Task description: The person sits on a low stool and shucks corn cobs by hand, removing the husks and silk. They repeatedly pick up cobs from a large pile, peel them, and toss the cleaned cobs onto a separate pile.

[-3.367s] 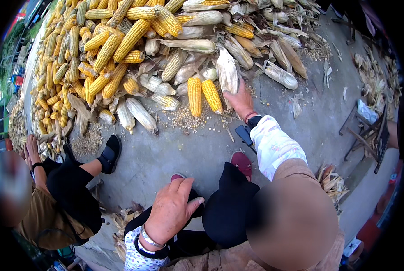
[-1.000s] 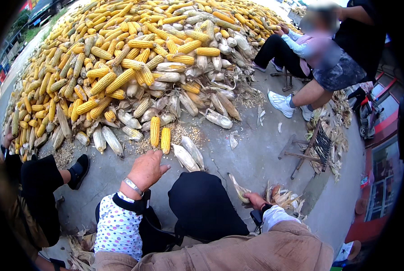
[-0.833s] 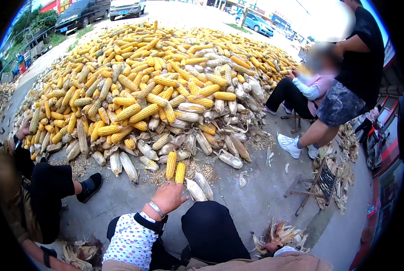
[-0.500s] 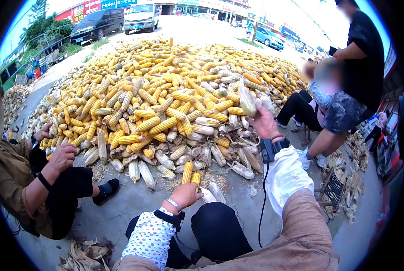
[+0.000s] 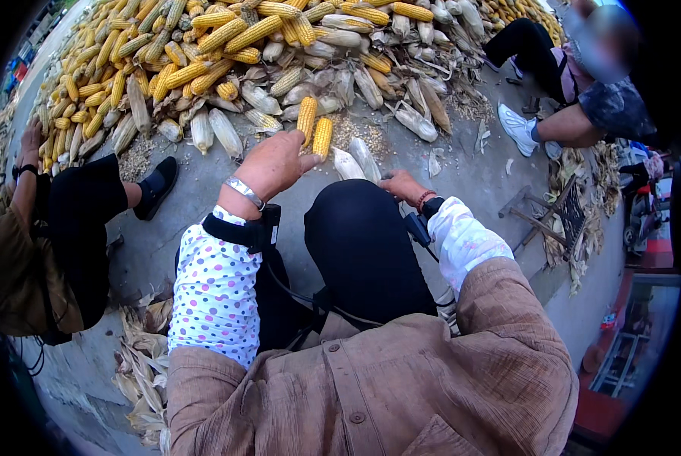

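Observation:
My left hand [image 5: 273, 163] is closed at the lower ends of two bare yellow corn cobs, the upper corn cob [image 5: 307, 120] and the shorter-looking corn cob [image 5: 322, 137] beside it. Its thumb presses by the second cob. My right hand [image 5: 405, 186] is low behind my raised knee [image 5: 367, 235], its fingertips at the lower end of a pale, husk-covered ear [image 5: 365, 158]. My knee partly hides those fingers, so their grip is unclear. Another pale ear [image 5: 346, 163] lies alongside on the ground.
Ahead rises a large heap of corn [image 5: 219, 38], with husked-over ears along its near edge. A co-worker's leg and shoe [image 5: 156, 187] are at the left, loose husks [image 5: 144, 346] below. At right are another person's white shoe [image 5: 517, 131] and a small folding stool [image 5: 549, 216].
My right hand has come down from the heap to beside my knee; the pale ear it held is no longer visible in it. My view has tilted downward. The left hand stays by the cobs.

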`<state>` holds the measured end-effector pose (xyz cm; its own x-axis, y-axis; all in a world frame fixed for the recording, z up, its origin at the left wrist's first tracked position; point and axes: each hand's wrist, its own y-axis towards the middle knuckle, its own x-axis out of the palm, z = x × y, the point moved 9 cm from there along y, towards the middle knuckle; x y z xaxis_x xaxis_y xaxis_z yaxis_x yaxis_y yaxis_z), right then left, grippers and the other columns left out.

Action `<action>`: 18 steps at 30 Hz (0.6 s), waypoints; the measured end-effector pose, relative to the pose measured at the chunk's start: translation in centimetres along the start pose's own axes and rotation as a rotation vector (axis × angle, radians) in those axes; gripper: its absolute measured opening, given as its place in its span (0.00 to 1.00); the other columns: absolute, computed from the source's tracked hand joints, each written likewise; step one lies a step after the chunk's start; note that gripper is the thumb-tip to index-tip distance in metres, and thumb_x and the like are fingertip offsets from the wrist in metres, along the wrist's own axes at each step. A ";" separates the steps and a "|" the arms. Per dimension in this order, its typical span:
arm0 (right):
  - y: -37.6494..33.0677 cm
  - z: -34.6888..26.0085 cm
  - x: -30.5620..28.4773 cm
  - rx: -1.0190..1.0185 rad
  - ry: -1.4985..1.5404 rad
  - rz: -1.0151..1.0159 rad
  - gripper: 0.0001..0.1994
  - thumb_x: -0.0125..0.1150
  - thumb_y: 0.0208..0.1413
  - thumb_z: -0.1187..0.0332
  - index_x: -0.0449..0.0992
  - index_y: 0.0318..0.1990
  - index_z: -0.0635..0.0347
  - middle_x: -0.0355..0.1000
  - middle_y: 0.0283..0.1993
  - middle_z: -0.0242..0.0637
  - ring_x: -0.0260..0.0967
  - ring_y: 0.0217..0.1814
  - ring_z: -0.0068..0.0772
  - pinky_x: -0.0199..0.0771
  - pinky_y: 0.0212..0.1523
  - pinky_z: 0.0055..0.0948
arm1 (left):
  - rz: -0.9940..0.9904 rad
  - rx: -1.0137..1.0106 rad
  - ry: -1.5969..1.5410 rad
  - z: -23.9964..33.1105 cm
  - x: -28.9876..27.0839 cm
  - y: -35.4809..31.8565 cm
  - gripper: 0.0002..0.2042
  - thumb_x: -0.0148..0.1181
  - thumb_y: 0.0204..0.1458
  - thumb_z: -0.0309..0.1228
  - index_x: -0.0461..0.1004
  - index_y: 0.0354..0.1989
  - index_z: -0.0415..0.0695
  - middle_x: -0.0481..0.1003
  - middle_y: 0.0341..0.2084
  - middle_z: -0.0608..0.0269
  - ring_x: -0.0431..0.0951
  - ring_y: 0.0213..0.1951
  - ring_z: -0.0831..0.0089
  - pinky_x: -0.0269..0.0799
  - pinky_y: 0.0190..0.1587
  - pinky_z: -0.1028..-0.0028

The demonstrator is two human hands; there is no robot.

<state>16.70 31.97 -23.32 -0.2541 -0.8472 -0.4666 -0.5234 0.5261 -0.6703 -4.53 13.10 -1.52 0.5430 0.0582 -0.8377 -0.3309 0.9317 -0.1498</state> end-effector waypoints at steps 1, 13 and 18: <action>0.2 3.1 1.2 0.048 0.025 -0.061 0.19 0.60 0.43 0.62 0.75 0.43 0.63 0.75 0.35 0.46 0.74 0.35 0.38 0.74 0.38 0.33 | -0.018 -0.036 -0.013 -0.4 -0.1 0.0 0.20 0.56 0.51 0.42 0.68 0.40 0.35 0.73 0.35 0.43 0.72 0.41 0.47 0.68 0.43 0.59; 5.6 6.1 4.5 -0.129 -0.112 0.375 0.59 0.76 0.25 0.60 0.40 0.66 0.61 0.50 0.61 0.56 0.48 0.65 0.54 0.51 0.64 0.42 | -0.063 -0.094 0.020 -0.3 0.1 0.6 0.20 0.57 0.51 0.38 0.66 0.47 0.38 0.71 0.38 0.45 0.71 0.41 0.47 0.67 0.43 0.60; 6.8 5.1 6.0 0.076 -0.118 0.397 0.57 0.75 0.27 0.63 0.40 0.65 0.60 0.52 0.59 0.59 0.51 0.62 0.59 0.55 0.61 0.42 | -0.093 -0.082 0.021 0.4 0.3 0.9 0.19 0.58 0.49 0.37 0.67 0.45 0.38 0.71 0.37 0.46 0.72 0.39 0.48 0.68 0.41 0.61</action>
<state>15.77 30.83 -33.59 -0.3269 -0.5658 -0.7570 -0.3413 0.8176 -0.4637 -4.35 14.07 -1.73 0.5585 -0.0354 -0.8287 -0.3423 0.9002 -0.2691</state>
